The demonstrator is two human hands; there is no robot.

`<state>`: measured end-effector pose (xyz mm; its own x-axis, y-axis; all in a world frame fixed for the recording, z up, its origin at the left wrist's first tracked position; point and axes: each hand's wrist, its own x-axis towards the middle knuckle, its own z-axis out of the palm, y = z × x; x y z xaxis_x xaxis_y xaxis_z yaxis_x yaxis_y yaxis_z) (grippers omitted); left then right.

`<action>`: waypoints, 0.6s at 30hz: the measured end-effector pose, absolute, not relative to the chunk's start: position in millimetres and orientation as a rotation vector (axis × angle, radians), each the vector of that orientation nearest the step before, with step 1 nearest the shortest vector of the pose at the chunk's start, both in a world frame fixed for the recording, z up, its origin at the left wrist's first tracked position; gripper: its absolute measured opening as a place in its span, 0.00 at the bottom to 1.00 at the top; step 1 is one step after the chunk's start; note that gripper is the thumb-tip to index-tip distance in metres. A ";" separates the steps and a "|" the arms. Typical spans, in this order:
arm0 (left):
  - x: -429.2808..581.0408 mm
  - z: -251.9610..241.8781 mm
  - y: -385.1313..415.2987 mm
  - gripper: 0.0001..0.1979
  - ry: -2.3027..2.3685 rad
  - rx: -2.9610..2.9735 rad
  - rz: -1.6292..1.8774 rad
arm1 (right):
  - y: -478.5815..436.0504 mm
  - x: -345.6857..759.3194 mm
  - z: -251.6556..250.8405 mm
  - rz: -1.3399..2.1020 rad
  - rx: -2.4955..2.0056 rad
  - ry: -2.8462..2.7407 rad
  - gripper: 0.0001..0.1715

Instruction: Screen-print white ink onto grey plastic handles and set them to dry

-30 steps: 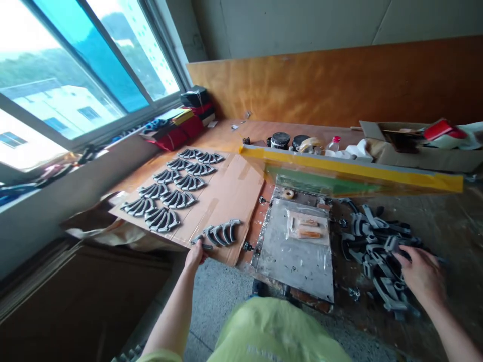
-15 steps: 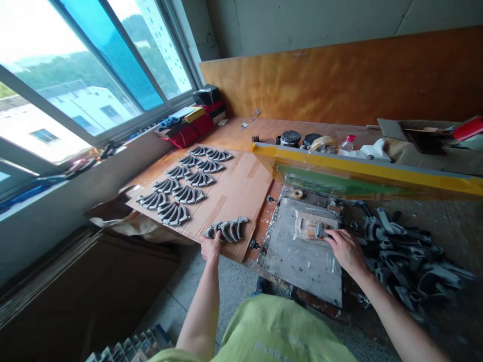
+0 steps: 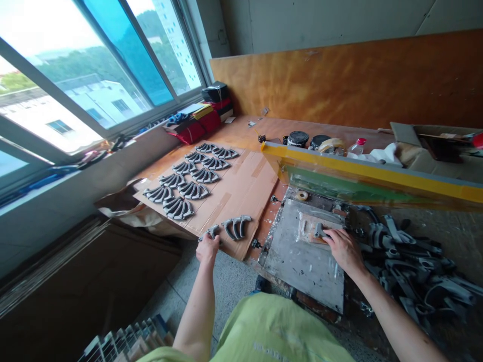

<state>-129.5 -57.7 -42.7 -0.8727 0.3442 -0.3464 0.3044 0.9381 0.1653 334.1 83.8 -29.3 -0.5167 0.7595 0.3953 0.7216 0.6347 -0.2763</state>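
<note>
At the front edge of a cardboard sheet (image 3: 243, 188), my left hand (image 3: 207, 248) closes its fingers on a grey curved part (image 3: 213, 231), which looks like a small moulded handle. To its right, a short row of similar grey parts (image 3: 237, 228) lies on the cardboard, a gap between them. My right hand (image 3: 344, 251) pinches another grey curved part (image 3: 319, 230) over a small block (image 3: 307, 226) covered in clear film or tape. That block sits on a flat grey metal plate (image 3: 294, 266). Fingers hide part of both held pieces.
Fanned groups of grey parts (image 3: 179, 207) cover the cardboard's left side. A pile of loose grey parts (image 3: 411, 266) lies right of the plate. Behind stands a yellow-edged screen frame (image 3: 377, 173), with a tape roll (image 3: 302, 195) before it.
My left hand has drawn a grey part leftward, opening a gap from the row beside it. My right hand stays at the block with its part. The view has shifted slightly.
</note>
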 end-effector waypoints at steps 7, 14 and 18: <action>-120.1 -49.7 -48.4 0.24 2.702 0.546 0.164 | 84.8 331.7 -24.6 0.120 -1.144 -2.388 0.10; -92.1 -39.0 -51.0 0.31 2.809 0.700 0.265 | 83.2 322.9 -9.0 0.196 -1.160 -2.429 0.11; -57.6 -41.6 -51.0 0.27 2.861 0.933 0.366 | 85.8 317.3 -7.5 0.213 -1.146 -2.452 0.12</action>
